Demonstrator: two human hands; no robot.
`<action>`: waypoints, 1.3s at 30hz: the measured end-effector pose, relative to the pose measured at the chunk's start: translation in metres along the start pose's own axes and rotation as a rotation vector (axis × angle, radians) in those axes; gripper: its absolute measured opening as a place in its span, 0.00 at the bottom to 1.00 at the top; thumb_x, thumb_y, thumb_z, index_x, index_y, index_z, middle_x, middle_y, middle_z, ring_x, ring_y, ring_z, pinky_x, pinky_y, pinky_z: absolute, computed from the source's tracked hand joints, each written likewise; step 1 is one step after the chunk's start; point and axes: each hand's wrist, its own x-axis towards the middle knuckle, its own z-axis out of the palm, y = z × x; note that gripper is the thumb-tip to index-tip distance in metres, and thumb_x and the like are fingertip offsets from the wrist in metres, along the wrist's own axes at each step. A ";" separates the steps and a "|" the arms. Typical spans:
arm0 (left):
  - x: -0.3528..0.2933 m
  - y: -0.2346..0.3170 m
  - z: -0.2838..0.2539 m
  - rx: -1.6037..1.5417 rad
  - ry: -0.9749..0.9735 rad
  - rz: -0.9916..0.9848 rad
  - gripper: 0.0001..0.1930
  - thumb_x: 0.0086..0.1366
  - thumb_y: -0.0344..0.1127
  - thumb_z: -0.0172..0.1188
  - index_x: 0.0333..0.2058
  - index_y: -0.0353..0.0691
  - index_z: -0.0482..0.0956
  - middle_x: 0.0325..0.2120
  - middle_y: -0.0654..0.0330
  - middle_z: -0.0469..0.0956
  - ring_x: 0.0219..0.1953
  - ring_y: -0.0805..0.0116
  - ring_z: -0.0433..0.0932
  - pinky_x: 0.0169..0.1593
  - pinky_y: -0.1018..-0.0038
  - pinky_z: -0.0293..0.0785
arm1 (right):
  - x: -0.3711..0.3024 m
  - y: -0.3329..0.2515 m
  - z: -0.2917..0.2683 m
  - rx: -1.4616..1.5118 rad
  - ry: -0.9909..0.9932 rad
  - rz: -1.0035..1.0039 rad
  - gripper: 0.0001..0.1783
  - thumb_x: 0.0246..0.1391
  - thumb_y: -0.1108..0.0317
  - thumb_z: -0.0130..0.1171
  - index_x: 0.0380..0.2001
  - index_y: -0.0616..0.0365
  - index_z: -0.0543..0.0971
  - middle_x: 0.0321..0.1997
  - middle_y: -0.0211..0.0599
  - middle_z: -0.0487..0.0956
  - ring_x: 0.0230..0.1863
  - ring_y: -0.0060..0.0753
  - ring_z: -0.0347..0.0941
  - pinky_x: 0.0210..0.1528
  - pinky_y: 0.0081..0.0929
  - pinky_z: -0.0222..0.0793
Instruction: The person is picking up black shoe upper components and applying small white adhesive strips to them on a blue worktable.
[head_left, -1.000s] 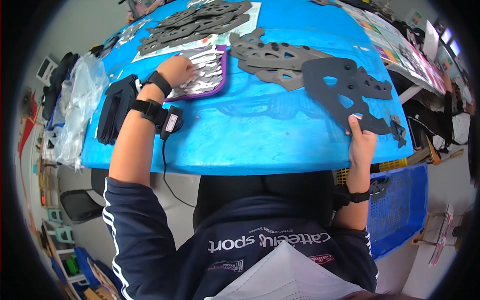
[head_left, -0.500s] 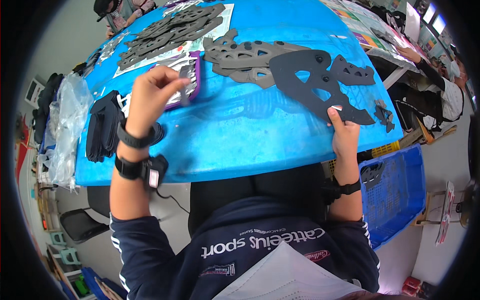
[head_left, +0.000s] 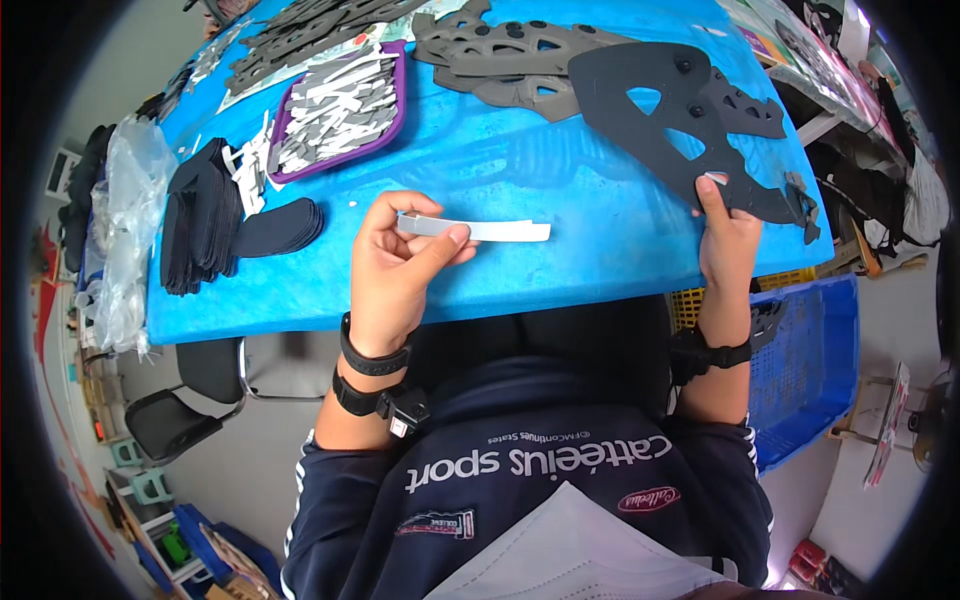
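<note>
Between the thumb and fingers of my left hand [head_left: 400, 245] is a narrow white strip [head_left: 505, 231], held over the near part of the blue table. My right hand [head_left: 726, 225] pinches the lower end of a large dark grey foam piece [head_left: 625, 105] with triangular cut-outs and round black studs, its thumb on top. Beyond my left hand stands a purple tray [head_left: 398, 110] heaped with white and grey strips. More grey cut-out foam pieces [head_left: 485, 60] lie stacked behind the one I hold.
Stacks of black rounded pads [head_left: 205, 220] sit at the table's left, by a clear plastic bag [head_left: 135, 220]. A blue crate [head_left: 805, 370] stands below the right edge. More grey pieces [head_left: 310, 35] lie at the far side, and a black chair [head_left: 175, 420] is at lower left.
My left hand has come back from the purple tray toward me, now with a white strip in its fingers. The right hand still grips the foam piece; the view has shifted slightly.
</note>
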 end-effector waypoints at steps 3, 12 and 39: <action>-0.004 0.001 -0.007 0.102 0.048 0.003 0.05 0.58 0.21 0.55 0.35 0.32 0.72 0.31 0.52 0.78 0.34 0.69 0.79 0.38 0.79 0.76 | -0.001 0.000 0.002 0.000 0.017 -0.002 0.11 0.46 0.70 0.64 0.33 0.63 0.77 0.33 0.32 0.77 0.31 0.18 0.70 0.29 0.16 0.64; 0.035 0.042 -0.054 1.753 0.338 0.652 0.24 0.57 0.18 0.44 0.53 0.42 0.68 0.38 0.45 0.75 0.37 0.48 0.76 0.39 0.68 0.72 | -0.003 0.000 -0.004 -0.009 0.023 0.010 0.12 0.46 0.70 0.65 0.33 0.64 0.77 0.33 0.32 0.77 0.32 0.19 0.70 0.30 0.15 0.64; -0.006 0.006 0.008 1.437 -0.125 0.362 0.32 0.41 0.44 0.71 0.44 0.36 0.70 0.42 0.53 0.70 0.40 0.54 0.70 0.45 0.65 0.64 | -0.039 -0.057 0.014 0.020 -0.225 0.034 0.13 0.42 0.76 0.65 0.33 0.66 0.76 0.35 0.35 0.76 0.37 0.25 0.71 0.40 0.21 0.65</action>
